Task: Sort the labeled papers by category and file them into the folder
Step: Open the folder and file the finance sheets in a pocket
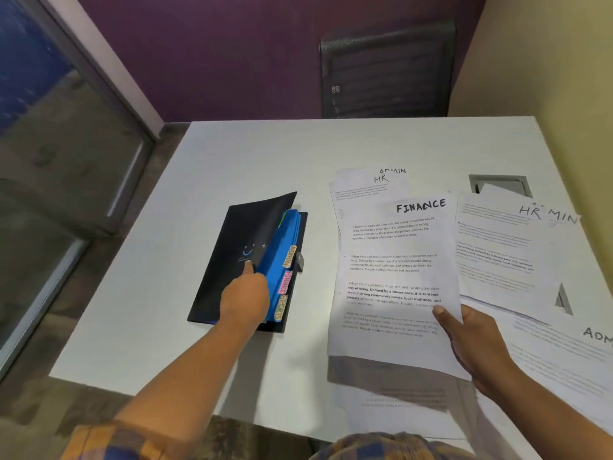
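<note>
Checked sleeves (109,441) in orange and dark blue fill the bottom of the view, with both bare forearms reaching out over the white surface (265,154). Right hand (477,343) is clamped on the lower right edge of the FINANCE sheet (394,287), thumb on top of the page and fingers hidden beneath it; the sheet is lifted off the surface and casts a shadow on the loose papers (398,401) lying at the near edge. Left hand (247,298) rests on the folder (232,260), its index finger stretched out and pressing on the dark front cover, the other fingers curled in and gripping nothing. That cover is raised partway, showing blue dividers (282,260) inside. 3 coloured tabs stick out along the folder's right edge, reading ADMIN (290,257), FINANCE (285,283) and SPORTS (280,307). The folder lies left of the surface's middle, just beside the held sheet.

Behind the held sheet, toward the far edge, lie 2 overlapping pages (368,187) headed HR and ADMIN. More pages (517,247) spread along the right edge, marked HR and ADMIN. A grey cable port (497,182) sits in the surface near the far right corner, partly covered by paper. A dark chair (388,71) stands beyond the far edge.
</note>
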Demonstrator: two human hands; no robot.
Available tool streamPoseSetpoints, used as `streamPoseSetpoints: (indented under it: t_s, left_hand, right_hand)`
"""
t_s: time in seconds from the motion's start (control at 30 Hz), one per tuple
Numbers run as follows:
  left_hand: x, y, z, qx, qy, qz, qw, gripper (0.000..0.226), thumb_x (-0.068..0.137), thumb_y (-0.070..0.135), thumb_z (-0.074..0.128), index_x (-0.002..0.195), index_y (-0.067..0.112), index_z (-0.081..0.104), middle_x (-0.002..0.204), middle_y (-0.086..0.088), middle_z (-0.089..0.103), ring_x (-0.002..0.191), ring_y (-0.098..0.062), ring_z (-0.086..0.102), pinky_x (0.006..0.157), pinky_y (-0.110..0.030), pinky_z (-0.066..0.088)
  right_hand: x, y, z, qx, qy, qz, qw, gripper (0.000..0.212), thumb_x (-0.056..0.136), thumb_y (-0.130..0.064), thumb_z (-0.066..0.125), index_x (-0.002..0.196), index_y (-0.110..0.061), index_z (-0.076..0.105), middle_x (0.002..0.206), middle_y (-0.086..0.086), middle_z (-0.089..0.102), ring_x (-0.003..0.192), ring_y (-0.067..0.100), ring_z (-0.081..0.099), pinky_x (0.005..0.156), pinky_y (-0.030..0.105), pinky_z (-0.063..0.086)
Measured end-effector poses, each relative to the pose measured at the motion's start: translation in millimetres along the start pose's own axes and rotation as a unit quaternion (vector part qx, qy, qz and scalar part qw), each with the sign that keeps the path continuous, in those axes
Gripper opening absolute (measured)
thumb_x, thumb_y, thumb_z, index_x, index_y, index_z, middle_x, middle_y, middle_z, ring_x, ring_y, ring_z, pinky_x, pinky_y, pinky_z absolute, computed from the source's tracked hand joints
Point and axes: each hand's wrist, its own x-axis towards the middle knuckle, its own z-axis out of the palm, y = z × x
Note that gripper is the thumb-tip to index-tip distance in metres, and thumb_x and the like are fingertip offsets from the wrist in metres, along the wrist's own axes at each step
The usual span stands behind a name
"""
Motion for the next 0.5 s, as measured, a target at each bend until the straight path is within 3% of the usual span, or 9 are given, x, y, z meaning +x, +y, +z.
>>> streamPoseSetpoints:
  t_s: [0.13, 0.3, 0.4, 0.5]
  left_hand:
    - [-5.1, 0.0, 15.4, -0.009, 0.023, -0.017, 1.0, 0.062, 0.09, 0.05, 0.063, 0.132, 0.006, 0.049, 0.163, -0.009, 0.018, 0.113, -0.024, 0.06, 0.08, -0.036, 0.056]
    - [-9.9, 1.5, 29.0, 0.028, 0.022, 0.029, 0.999, 0.07, 0.086, 0.011, 0.07, 0.146, 0.005, 0.034, 0.164, -0.01, 0.011, 0.131, -0.026, 0.049, 0.087, -0.037, 0.058]
    - [-13.7, 1.8, 35.1, 0.055, -0.017, 0.078, 0.995, 0.085, 0.084, 0.004, 0.07, 0.153, 0.015, 0.022, 0.165, -0.012, 0.008, 0.137, -0.03, 0.044, 0.089, -0.038, 0.056]
    - [-18.3, 5.9, 36.5, 0.101, -0.074, 0.093, 0.988, 0.068, 0.09, 0.003, 0.063, 0.15, 0.013, 0.032, 0.165, -0.014, -0.004, 0.146, -0.037, 0.028, 0.09, -0.039, 0.056]
  right_hand:
    - [-0.8, -8.0, 2.4, 0.002, -0.004, -0.008, 1.0, 0.013, 0.099, -0.027, 0.057, 0.1, -0.018, 0.067, 0.085, -0.009, 0.069, 0.075, 0.013, 0.067, 0.055, 0.026, 0.047]
    - [-5.8, -9.2, 0.8, 0.007, -0.007, -0.001, 1.0, 0.016, 0.099, -0.027, 0.057, 0.107, -0.019, 0.067, 0.09, -0.005, 0.072, 0.08, 0.019, 0.07, 0.061, 0.03, 0.052]
    - [-8.1, -9.0, 0.9, 0.017, -0.005, 0.01, 1.0, 0.025, 0.098, -0.029, 0.058, 0.117, -0.016, 0.069, 0.097, 0.003, 0.074, 0.086, 0.024, 0.071, 0.071, 0.034, 0.055]
    - [-8.9, -10.8, 3.1, 0.021, 0.0, 0.01, 1.0, 0.031, 0.099, -0.03, 0.058, 0.124, -0.014, 0.067, 0.104, 0.005, 0.073, 0.089, 0.02, 0.068, 0.078, 0.035, 0.053]
